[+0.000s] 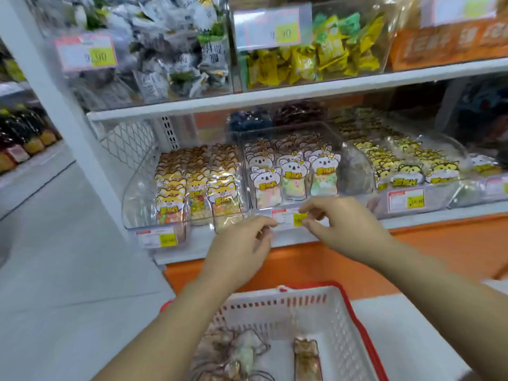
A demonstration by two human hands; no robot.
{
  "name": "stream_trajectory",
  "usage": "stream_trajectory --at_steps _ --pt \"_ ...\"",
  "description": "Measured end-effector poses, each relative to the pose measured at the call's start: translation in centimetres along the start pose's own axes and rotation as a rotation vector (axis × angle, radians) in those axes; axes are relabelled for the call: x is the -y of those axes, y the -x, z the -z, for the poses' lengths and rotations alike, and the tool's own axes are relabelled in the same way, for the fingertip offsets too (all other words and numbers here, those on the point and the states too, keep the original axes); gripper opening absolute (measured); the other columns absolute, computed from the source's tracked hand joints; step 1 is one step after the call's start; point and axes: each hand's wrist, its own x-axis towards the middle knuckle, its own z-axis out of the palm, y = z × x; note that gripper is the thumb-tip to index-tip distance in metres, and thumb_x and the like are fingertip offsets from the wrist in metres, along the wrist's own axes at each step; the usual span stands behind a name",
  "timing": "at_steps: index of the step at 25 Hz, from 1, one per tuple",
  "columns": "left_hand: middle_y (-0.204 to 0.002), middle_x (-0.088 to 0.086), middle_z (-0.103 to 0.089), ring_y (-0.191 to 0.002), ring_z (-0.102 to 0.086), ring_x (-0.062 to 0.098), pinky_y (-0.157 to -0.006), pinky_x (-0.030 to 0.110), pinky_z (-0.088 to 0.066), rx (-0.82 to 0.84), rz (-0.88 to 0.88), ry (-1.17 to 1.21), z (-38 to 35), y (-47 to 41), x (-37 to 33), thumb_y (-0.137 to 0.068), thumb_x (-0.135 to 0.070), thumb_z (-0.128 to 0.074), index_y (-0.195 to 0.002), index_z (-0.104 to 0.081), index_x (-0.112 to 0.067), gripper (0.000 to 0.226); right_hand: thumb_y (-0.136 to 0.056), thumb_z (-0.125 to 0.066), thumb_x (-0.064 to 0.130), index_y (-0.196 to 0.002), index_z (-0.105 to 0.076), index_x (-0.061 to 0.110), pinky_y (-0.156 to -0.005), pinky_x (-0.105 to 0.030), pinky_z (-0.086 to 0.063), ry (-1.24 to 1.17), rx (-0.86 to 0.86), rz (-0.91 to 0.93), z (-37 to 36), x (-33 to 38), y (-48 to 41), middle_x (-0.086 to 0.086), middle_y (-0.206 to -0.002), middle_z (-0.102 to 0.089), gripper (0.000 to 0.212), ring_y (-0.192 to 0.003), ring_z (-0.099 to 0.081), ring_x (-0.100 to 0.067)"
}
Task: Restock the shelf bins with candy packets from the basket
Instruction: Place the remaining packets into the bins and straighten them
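A white basket with a red rim (347, 296) sits low in front of me, holding a few candy packets (306, 358). On the lower shelf stand clear bins: the left bin (137, 193) has fox packets, the middle bin (248, 160) koala packets (293, 176), and the right bin (439, 199) tiger packets. Both hands reach to the middle bin's front. My left hand (242, 240) has curled fingers pinching the left end of its price label (288, 217). My right hand (341, 224) pinches the label's right end between thumb and forefinger. Neither hand holds a packet.
The upper shelf carries clear bins of dark-wrapped sweets (170, 59) and yellow-green sweets (316, 56). A white upright post (68, 127) frames the shelf's left side. An orange base panel (357, 259) runs below the shelf. Grey aisle floor (55, 243) lies to the left.
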Motion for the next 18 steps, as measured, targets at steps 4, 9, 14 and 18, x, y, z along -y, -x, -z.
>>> stream_trajectory --at_steps 4,9,14,18 --pt "-0.103 -0.016 -0.069 -0.097 -0.064 0.009 -0.084 0.033 -0.053 0.093 0.254 0.102 -4.2 7.3 4.0 -0.097 -0.024 -0.058 -0.116 -0.067 -0.032 0.023 -0.089 -0.062 0.03 -0.106 -0.069 0.029 -0.075 -0.038 -0.055 -0.054 0.128 -0.062 -5.9 0.7 4.4 0.011 -0.086 -0.07 0.018 -0.082 -0.065 -0.013" --pt "-0.113 -0.013 -0.069 -0.098 -0.064 0.009 -0.087 0.03 -0.054 0.284 0.478 0.017 -9.2 13.1 9.7 -0.1 -0.028 -0.054 -0.123 -0.065 -0.031 0.026 -0.093 -0.058 0.031 -0.111 -0.068 0.029 -0.077 -0.03 -0.053 -0.027 0.407 -0.23 -14.8 -1.0 8.6 0.009 -0.097 -0.07 0.021 -0.086 -0.063 -0.01" --pt "-0.147 -0.006 -0.048 -0.129 -0.05 0.019 -0.106 0.036 -0.048 0.385 0.576 -0.215 -12.1 18.2 15.8 -0.092 -0.021 -0.057 -0.144 -0.047 -0.039 0.056 -0.095 -0.06 0.031 -0.119 -0.065 0.021 -0.085 -0.03 -0.053 -0.052 0.679 -0.375 -21.2 -4.6 10.8 0.003 -0.106 -0.069 0.027 -0.093 -0.064 -0.014" --pt "-0.16 0.001 -0.029 -0.145 -0.03 0.026 -0.118 0.044 -0.033 0.394 0.609 -0.255 -13.5 18.4 18.5 -0.09 -0.014 -0.058 -0.15 -0.036 -0.034 0.067 -0.095 -0.06 0.032 -0.133 -0.056 0.025 -0.097 -0.035 -0.05 -0.085 0.738 -0.38 -26.0 -3.9 10.4 0.002 -0.129 -0.061 0.039 -0.113 -0.059 -0.017"
